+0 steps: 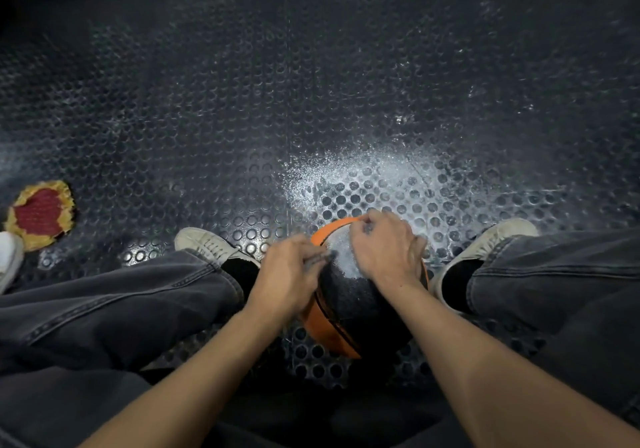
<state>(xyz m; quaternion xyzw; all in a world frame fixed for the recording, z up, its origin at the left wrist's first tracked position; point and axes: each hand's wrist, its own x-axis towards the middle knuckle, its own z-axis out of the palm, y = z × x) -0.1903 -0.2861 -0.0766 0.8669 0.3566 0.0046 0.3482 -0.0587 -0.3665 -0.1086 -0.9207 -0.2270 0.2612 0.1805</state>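
An orange and black rubber basketball (349,298) sits on the floor between the feet of a seated person, low in the middle of the view, its top dusted with white powder. The right hand (382,250) lies over the ball's top, fingers curled and gripping its far edge. The left hand (287,274) presses against the ball's left side with its fingers curled and their tips grey with powder; I cannot tell whether they hold anything. Pale canvas shoes (207,245) and dark grey jeans (138,291) flank the ball. The black studded rubber floor (207,118) carries a patch of white powder (363,177) just beyond the ball. Far left lies a ragged red and yellow scrap (41,215).
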